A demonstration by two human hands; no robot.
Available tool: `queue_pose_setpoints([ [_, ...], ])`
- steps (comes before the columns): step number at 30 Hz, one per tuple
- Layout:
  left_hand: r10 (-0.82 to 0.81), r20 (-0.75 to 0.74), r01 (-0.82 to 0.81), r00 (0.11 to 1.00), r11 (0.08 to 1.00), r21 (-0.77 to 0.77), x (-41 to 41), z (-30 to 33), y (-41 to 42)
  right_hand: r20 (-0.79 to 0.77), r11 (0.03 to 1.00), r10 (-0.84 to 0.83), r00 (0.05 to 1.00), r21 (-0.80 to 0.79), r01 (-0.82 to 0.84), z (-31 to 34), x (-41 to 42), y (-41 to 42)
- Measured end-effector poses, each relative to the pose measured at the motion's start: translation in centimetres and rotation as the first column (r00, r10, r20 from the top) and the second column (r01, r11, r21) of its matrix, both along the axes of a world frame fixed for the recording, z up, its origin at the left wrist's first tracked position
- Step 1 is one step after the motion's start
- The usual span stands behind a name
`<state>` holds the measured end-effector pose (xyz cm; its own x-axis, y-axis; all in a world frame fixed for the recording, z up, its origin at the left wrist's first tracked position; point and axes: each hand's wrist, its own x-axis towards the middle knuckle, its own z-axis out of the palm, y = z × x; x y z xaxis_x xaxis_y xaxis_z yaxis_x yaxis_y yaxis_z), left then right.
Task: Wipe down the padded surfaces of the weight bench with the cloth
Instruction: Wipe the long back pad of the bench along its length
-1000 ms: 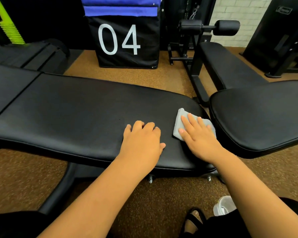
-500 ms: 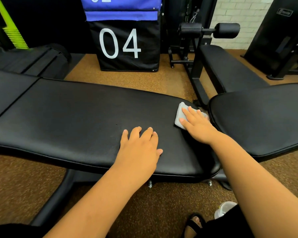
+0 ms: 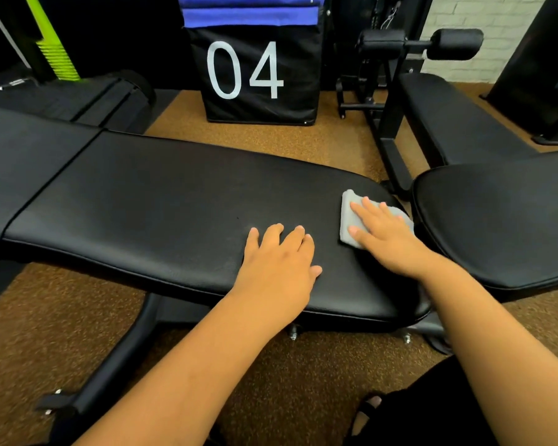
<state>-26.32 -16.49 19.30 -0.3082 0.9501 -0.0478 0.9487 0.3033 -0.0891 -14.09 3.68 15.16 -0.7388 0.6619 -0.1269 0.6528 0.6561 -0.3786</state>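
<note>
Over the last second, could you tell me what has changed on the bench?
The right hand pushed the grey cloth away towards the pad's far edge, then drew it partway back, pressing flat throughout. Nothing was grasped or released. The left hand stayed flat on the long bench pad.

My right hand (image 3: 388,235), fingers flat on the grey cloth (image 3: 348,220), now sits a little nearer to me on the bench pad (image 3: 161,201) than half a second ago, when it was up by the pad's far rounded end; it is back about where it was a second ago. My left hand (image 3: 279,263) now spreads its fingers slightly wider on the pad.
</note>
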Motion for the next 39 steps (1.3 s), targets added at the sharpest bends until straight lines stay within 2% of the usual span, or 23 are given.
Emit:
queue_pose_setpoints([
  [4,-0.011,0.003,0.011,1.0,1.0,-0.002,0.0,0.1,-0.1,0.042,0.993,-0.116,0.992,0.028,0.115,-0.5,-2.5,3.5],
  [8,-0.013,0.013,0.013,1.0,1.0,0.01,0.0,0.0,-0.2,0.069,0.995,-0.072,0.995,0.075,0.067,-0.4,-1.7,0.9],
  [14,-0.017,0.032,0.016,0.999,1.0,0.024,0.0,0.1,-0.1,-0.094,0.998,0.052,0.994,0.026,-0.05,-0.2,4.2,-7.3],
  [17,-0.011,0.035,0.01,0.999,1.0,0.022,0.0,0.2,0.0,-0.158,0.993,0.029,0.987,-0.104,-0.045,0.1,4.8,-6.5],
  [20,-0.014,0.03,0.013,0.999,0.999,0.039,-0.1,0.4,0.0,-0.076,0.995,-0.055,0.996,-0.084,0.049,-0.2,3.2,-3.5],
  [23,-0.014,0.08,0.002,0.997,0.99,0.144,-0.3,0.3,-0.8,0.019,0.996,-0.083,0.996,-0.032,0.083,0.0,1.6,-3.0],
  [26,-0.007,0.081,-0.029,0.997,0.903,0.428,-1.2,0.7,-3.5,-0.001,1.0,-0.014,1.0,-0.019,0.014,0.1,2.5,-5.6],
  [28,0.045,0.066,-0.073,0.997,0.853,0.517,-2.5,0.8,-5.7,-0.048,0.998,0.065,0.997,-0.011,-0.065,0.3,3.8,-8.5],
  [33,0.167,0.043,-0.164,0.985,0.83,0.534,-5.8,1.2,-10.0,-0.022,0.977,0.193,0.981,0.101,-0.19,0.6,3.8,-13.0],
  [39,0.206,0.077,-0.215,0.975,0.818,0.534,-6.2,1.3,-11.2,-0.021,0.926,0.341,0.94,0.177,-0.333,2.5,-2.9,-16.5],
])
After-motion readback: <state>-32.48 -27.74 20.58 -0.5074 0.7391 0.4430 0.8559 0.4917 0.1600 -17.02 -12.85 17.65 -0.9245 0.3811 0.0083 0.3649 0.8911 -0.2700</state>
